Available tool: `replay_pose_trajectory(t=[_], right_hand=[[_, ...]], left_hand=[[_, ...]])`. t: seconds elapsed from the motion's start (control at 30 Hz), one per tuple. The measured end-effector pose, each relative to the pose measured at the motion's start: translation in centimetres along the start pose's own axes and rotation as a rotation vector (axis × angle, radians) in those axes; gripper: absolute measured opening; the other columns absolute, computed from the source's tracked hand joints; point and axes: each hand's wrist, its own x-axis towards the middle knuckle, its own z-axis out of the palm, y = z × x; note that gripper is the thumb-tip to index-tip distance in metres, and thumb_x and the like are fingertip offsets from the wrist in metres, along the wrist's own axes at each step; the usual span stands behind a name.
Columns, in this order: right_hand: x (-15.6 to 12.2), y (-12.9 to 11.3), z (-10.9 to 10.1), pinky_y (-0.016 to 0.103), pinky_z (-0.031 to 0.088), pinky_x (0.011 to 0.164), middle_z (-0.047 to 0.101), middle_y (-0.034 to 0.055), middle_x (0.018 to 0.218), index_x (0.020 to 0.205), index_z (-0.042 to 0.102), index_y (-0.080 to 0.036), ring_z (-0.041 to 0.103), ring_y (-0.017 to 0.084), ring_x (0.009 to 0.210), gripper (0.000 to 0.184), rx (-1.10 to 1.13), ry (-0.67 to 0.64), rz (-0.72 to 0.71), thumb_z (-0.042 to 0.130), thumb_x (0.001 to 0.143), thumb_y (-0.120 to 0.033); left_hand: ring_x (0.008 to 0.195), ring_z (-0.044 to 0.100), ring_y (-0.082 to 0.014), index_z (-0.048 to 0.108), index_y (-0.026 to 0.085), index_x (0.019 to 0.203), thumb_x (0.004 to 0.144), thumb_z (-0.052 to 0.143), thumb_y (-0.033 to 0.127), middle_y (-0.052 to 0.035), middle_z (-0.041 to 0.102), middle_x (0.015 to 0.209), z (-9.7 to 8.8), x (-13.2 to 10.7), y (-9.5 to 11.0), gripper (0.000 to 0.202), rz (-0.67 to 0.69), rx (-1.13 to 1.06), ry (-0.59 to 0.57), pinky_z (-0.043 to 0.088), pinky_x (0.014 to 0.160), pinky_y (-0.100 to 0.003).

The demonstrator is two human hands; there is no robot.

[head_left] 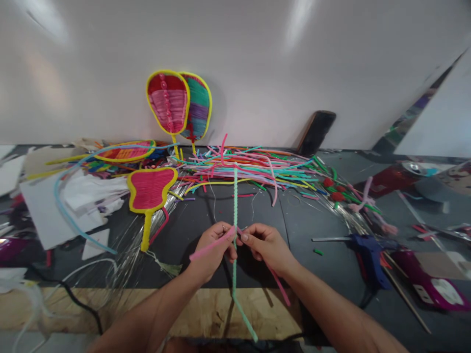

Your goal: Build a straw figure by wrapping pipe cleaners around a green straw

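Note:
My left hand (213,247) and my right hand (265,245) meet in the middle above the dark table (331,264), both pinched closed. Between them runs a long mint-green twisted pipe cleaner (235,201), upright from the pile down past my wrists. A pink pipe cleaner (209,246) crosses it at my fingertips; one end sticks out left of my left hand, the other trails down right under my right hand. Both hands grip the crossing point.
A big heap of coloured pipe cleaners (257,169) lies behind. Woven fans stand against the wall (178,103); another pink one (150,193) lies at left. A blue glue gun (368,247) rests at right, a dark phone (316,130) leans on the wall.

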Motion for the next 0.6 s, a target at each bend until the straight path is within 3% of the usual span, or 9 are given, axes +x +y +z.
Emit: replay_pose_trajectory(t=[0.13, 0.23, 0.33, 0.43, 0.53, 0.6], right_hand=[[-0.19, 0.28, -0.08, 0.02, 0.033, 0.04, 0.058, -0.0028, 0.06, 0.079, 0.061, -0.019, 0.04, 0.006, 0.042, 0.025, -0.203, 0.07, -0.148, 0.065, 0.075, -0.042], [-0.38, 0.32, -0.24, 0.024, 0.042, 0.054, 0.059, -0.001, 0.066, 0.08, 0.062, -0.021, 0.051, 0.011, 0.057, 0.013, -0.389, 0.189, -0.356, 0.066, 0.076, -0.034], [-0.64, 0.16, -0.3, 0.03, 0.045, 0.07, 0.065, 0.0034, 0.081, 0.087, 0.065, -0.024, 0.058, 0.017, 0.073, 0.01, -0.473, 0.176, -0.487, 0.063, 0.078, -0.027], [-0.82, 0.13, -0.2, 0.03, 0.046, 0.071, 0.066, 0.0036, 0.083, 0.087, 0.065, -0.025, 0.059, 0.018, 0.075, 0.009, -0.457, 0.178, -0.477, 0.064, 0.078, -0.026], [-0.76, 0.25, -0.03, 0.026, 0.045, 0.058, 0.062, 0.0006, 0.075, 0.087, 0.059, -0.024, 0.056, 0.014, 0.062, 0.017, -0.278, 0.221, -0.337, 0.067, 0.075, -0.032], [-0.6, 0.28, 0.01, 0.023, 0.042, 0.05, 0.06, -0.0004, 0.072, 0.089, 0.057, -0.023, 0.052, 0.011, 0.056, 0.022, -0.141, 0.148, -0.235, 0.067, 0.075, -0.037]], left_hand=[[0.04, 0.048, -0.0048, 0.055, 0.015, 0.076, 0.077, 0.062, 0.041, 0.0024, 0.061, 0.062, -0.16, 0.01, 0.12, 0.027, 0.002, -0.018, -0.016, 0.039, 0.04, -0.017], [0.04, 0.049, -0.0052, 0.057, 0.015, 0.079, 0.076, 0.064, 0.041, 0.0005, 0.063, 0.066, -0.38, 0.07, 0.07, 0.028, -0.005, -0.039, -0.014, 0.039, 0.04, -0.017], [0.04, 0.049, -0.0053, 0.056, 0.014, 0.077, 0.075, 0.065, 0.042, -0.0003, 0.064, 0.065, -0.51, 0.08, 0.05, 0.029, -0.02, -0.057, -0.012, 0.038, 0.039, -0.017], [0.04, 0.049, -0.0052, 0.056, 0.015, 0.076, 0.073, 0.066, 0.041, -0.0003, 0.065, 0.064, -0.51, 0.04, 0.21, 0.029, -0.04, -0.107, -0.025, 0.037, 0.039, -0.017], [0.037, 0.047, -0.0046, 0.055, 0.015, 0.073, 0.069, 0.071, 0.041, 0.0005, 0.064, 0.06, -0.38, -0.06, 0.55, 0.031, -0.076, -0.165, -0.038, 0.036, 0.037, -0.016], [0.035, 0.045, -0.0042, 0.054, 0.015, 0.071, 0.066, 0.073, 0.042, 0.0007, 0.063, 0.058, -0.24, -0.15, 0.76, 0.034, -0.099, -0.184, -0.049, 0.035, 0.036, -0.016]])
